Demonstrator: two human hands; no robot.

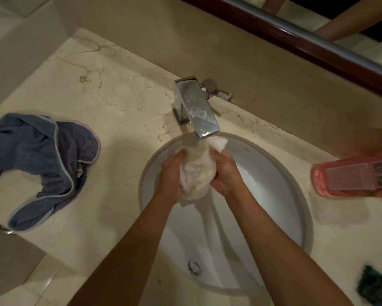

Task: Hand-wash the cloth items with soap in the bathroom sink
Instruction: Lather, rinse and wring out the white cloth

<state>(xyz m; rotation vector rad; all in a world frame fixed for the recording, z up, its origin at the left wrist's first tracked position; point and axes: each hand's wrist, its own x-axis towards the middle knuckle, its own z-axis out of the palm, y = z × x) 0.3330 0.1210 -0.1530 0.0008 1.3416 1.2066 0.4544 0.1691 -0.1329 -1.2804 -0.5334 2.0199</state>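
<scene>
Left grip (171, 173) and right grip (226, 173) both closed round white cloth (196, 171), held under chrome faucet (196, 109) above sink (274, 184), blue garment (42, 160) laid on marble surface (110, 102)

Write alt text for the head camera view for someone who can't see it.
Both hands, left and right, grip a white cloth under the chrome faucet over a white sink. A blue towel lies left, a pink bottle right.

- I see a dark teal object (376, 286) at the counter's lower right edge, too blurred to identify.
- I see a mirror (340, 23) with a dark wooden frame above the backsplash.
- A metal fitting (0, 228) pokes out below the counter's left edge.
</scene>
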